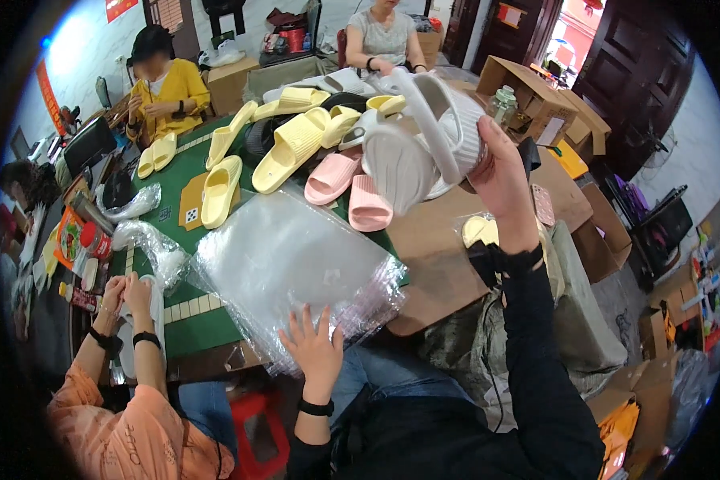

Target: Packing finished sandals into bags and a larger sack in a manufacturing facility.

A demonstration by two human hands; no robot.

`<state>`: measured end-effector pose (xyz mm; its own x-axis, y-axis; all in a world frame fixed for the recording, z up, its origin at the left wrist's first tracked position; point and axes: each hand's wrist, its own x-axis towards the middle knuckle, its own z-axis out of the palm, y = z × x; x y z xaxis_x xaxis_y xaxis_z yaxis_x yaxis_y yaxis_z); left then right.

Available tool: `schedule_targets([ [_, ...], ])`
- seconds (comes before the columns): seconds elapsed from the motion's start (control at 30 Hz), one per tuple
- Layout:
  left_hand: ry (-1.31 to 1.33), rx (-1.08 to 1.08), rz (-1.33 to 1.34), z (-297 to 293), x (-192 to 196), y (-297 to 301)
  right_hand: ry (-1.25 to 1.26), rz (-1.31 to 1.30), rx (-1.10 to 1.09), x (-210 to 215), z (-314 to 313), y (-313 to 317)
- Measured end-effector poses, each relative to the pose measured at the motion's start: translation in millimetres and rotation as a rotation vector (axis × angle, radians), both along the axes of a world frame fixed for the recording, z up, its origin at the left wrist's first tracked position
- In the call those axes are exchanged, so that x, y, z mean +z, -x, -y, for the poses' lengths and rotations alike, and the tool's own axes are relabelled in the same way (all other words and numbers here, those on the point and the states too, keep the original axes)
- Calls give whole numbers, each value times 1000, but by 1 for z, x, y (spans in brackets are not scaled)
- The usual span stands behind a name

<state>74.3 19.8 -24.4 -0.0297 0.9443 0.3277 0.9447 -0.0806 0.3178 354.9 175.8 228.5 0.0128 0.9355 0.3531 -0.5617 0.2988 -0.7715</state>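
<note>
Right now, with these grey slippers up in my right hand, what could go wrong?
The grey slippers, held by your right hand alone, could drop and knock the pink slippers. The clear plastic bags reach the near edge of the table by your left hand, so they may slide off.

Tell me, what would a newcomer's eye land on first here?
Probably the grey slide sandals raised in the person's right hand, large at the upper centre. Behind and left of them, pale yellow slides stand out on the green tabletop, with pink slides nearer. Clear plastic bags gleam at the near edge, the left hand spread over their lower side.
</note>
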Motion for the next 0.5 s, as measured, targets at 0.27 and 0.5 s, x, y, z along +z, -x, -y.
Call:
schedule_targets([
  [0.27, -19, -8, 100, -3, -4, 0, 153, 482, 237, -56, 70, 118],
  [0.5, 77, -192, 1160, -3, -87, 26, 403, 533, 518, -126, 130, 160],
])
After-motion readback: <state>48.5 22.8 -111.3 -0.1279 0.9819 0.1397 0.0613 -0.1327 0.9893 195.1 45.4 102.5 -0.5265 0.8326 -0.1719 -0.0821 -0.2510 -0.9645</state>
